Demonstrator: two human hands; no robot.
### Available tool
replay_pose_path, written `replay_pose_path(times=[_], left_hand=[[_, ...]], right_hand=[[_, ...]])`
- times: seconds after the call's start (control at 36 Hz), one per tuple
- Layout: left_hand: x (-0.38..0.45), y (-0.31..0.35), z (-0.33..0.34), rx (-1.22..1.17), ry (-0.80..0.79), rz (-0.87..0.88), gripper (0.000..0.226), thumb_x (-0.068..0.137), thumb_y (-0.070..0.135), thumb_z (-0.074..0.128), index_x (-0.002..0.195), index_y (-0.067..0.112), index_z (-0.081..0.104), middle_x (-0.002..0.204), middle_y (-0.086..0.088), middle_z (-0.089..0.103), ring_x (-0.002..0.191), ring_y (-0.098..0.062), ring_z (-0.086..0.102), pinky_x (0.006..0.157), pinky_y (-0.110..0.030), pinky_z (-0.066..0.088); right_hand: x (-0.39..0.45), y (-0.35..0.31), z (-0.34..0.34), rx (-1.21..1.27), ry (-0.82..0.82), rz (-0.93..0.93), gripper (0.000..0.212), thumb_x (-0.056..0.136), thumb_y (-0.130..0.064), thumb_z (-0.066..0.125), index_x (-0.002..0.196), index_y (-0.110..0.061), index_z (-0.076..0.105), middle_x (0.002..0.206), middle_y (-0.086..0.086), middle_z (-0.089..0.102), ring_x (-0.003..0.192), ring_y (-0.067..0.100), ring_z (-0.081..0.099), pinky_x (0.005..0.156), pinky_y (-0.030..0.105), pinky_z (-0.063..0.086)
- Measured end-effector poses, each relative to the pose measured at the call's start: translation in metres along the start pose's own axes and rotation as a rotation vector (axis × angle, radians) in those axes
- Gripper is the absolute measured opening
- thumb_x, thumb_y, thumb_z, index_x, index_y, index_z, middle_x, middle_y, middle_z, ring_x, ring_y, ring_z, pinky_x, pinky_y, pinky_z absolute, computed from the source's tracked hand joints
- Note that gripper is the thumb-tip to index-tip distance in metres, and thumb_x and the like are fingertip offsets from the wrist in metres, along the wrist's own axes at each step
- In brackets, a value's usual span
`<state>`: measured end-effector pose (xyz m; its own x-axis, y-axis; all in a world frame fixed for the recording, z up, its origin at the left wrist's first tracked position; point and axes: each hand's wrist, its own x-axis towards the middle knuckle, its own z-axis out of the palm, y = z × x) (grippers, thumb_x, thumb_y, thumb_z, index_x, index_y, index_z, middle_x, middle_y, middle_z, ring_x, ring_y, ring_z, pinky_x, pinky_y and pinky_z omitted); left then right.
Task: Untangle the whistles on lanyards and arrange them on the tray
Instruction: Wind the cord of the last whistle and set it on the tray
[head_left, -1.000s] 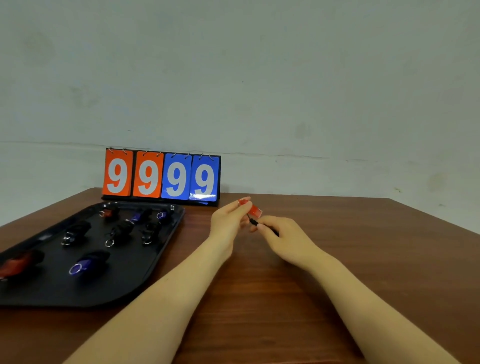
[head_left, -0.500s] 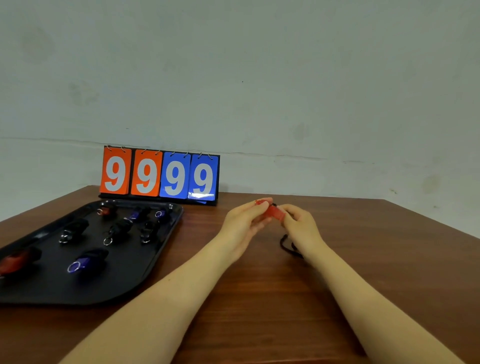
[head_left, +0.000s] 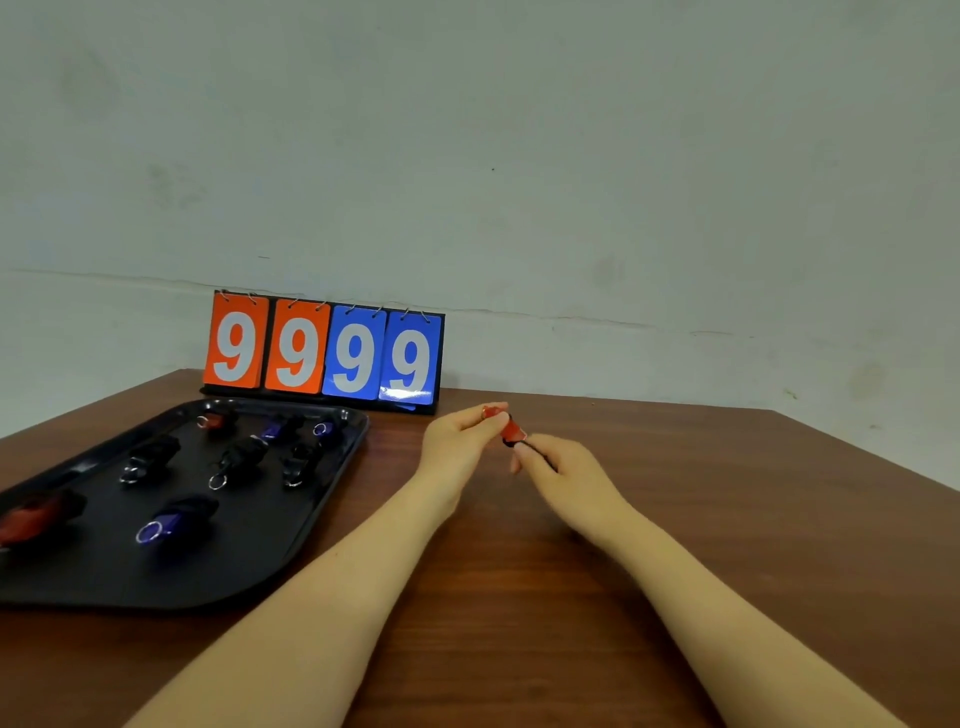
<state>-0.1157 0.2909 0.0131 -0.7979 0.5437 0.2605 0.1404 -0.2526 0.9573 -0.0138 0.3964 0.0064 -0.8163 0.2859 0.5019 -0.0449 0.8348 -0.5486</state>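
My left hand (head_left: 460, 441) pinches a small red whistle (head_left: 511, 429) just above the brown table (head_left: 727, 519), a little right of the tray. My right hand (head_left: 563, 467) is close beside it, fingers curled round the whistle's black lanyard, most of which is hidden in that hand. The black tray (head_left: 291, 535) lies at the left. On it sit several whistles with wound black lanyards: a red one (head_left: 31, 519) at the near left, a blue one (head_left: 169, 522), black ones (head_left: 150, 460) in the middle, and red and blue ones at the far edge.
A flip scoreboard (head_left: 324, 351) reading 9999 in orange and blue stands at the table's far edge, behind the tray and against the pale wall. The table's right edge runs diagonally at the right.
My right hand has drawn back from the whistle toward me, and the loop of lanyard that hung below it is no longer visible. My left hand still pinches the whistle.
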Motion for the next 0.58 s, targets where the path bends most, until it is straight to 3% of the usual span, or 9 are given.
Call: replay_pose_path(times=[0.11,0.22,0.36,0.44,0.58], left_hand=[[-0.001,0.000,-0.001,0.116,-0.043,0.050,0.023,0.092,0.017,0.062,0.113,0.021,0.069,0.106,0.003,0.069,0.102,-0.008,0.063,0.089,-0.022,0.052],[-0.004,-0.001,0.003,0.273,-0.137,0.087,0.023,0.093,0.017,0.061,0.114,0.020,0.069,0.105,0.004,0.069,0.097,-0.007,0.065,0.082,-0.018,0.054],[-0.007,0.003,0.005,0.335,-0.243,0.109,0.025,0.093,0.018,0.061,0.116,0.018,0.070,0.103,0.003,0.072,0.093,-0.006,0.067,0.079,-0.016,0.055],[-0.010,0.007,0.006,0.244,-0.275,0.072,0.025,0.094,0.015,0.059,0.118,0.014,0.068,0.107,-0.002,0.071,0.095,-0.011,0.068,0.076,-0.014,0.054],[-0.020,0.015,0.010,-0.123,-0.424,-0.065,0.022,0.096,0.010,0.055,0.114,0.007,0.067,0.108,-0.009,0.072,0.102,-0.019,0.069,0.083,-0.025,0.056]], right_hand=[[0.002,-0.001,-0.006,0.189,0.140,0.087,0.032,0.101,-0.025,0.042,0.074,-0.019,0.059,0.065,-0.002,0.055,0.059,0.011,0.049,0.060,0.025,0.039],[0.003,-0.001,-0.009,0.304,0.176,0.142,0.034,0.101,-0.023,0.042,0.072,-0.014,0.057,0.049,-0.008,0.049,0.053,0.013,0.052,0.059,0.024,0.044],[0.005,0.002,-0.011,0.410,0.214,0.230,0.036,0.101,-0.025,0.044,0.069,-0.013,0.058,0.044,-0.010,0.043,0.041,0.006,0.036,0.046,0.019,0.029],[0.006,0.005,-0.016,0.438,0.258,0.283,0.036,0.100,-0.028,0.047,0.069,-0.014,0.059,0.041,-0.013,0.043,0.040,0.001,0.035,0.046,0.018,0.027],[0.003,0.005,-0.022,0.595,0.269,0.299,0.035,0.099,-0.027,0.049,0.070,-0.014,0.062,0.048,-0.005,0.040,0.042,0.008,0.030,0.042,0.020,0.024]])
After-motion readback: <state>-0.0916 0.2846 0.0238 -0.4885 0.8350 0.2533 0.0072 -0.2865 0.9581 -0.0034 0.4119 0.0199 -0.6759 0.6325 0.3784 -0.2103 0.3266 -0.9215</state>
